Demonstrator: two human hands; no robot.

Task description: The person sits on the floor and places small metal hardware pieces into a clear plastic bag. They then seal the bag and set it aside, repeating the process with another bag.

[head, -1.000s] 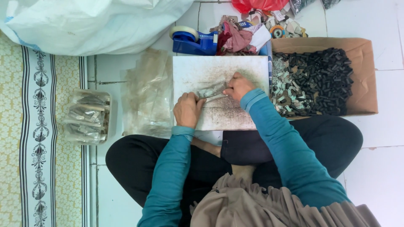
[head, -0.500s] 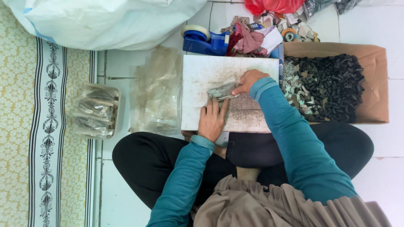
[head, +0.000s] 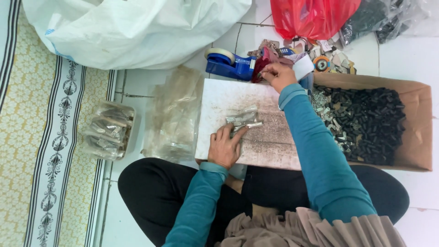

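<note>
Head cam: left grip flat, released, on packet; right grip pinching tape.

**Bags, Box and Packets on the Floor**

A large white sack and a red plastic bag are seen at the top. A brown cardboard box is placed right. Clear packets are stacked left.
</note>
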